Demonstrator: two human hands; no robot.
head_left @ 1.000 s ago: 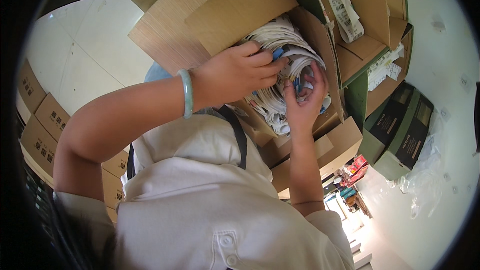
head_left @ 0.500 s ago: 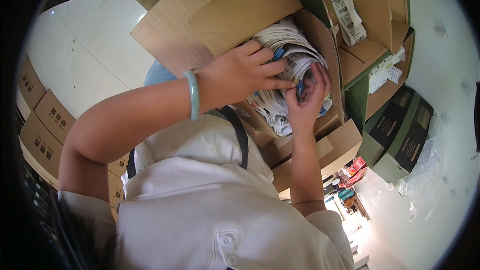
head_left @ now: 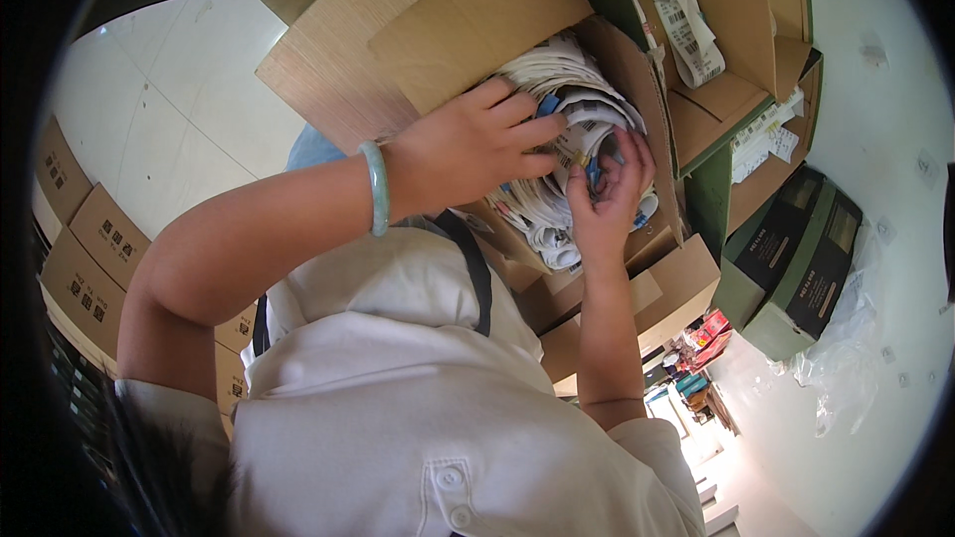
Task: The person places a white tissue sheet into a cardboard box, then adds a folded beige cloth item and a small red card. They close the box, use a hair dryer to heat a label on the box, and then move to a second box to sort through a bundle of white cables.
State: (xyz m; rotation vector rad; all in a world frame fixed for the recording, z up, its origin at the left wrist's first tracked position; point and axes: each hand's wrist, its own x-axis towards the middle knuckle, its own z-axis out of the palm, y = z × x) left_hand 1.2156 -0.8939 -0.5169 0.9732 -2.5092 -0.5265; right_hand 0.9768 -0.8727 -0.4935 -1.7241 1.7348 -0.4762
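An open cardboard box holds a packed bundle of white printed paper label strips, curled and layered. Small blue bits, perhaps clips or tape, show among the strips. My left hand, a pale green bangle at its wrist, lies over the near left of the bundle with fingers apart, the tips resting on the paper. Curled around the right end of a rolled label strip is my right hand, its thumb and fingers at the roll's opening, where something blue and yellowish shows.
Beside the box, another carton contains loose label strips. Dark green boxes and clear plastic film sit by the wall at right. Brown cartons stack at far left. A wooden board lies behind the box flap.
My left hand has drawn back slightly to the left, its index finger moving away from my right thumb. My right fingers have shifted slightly at the rolled strip.
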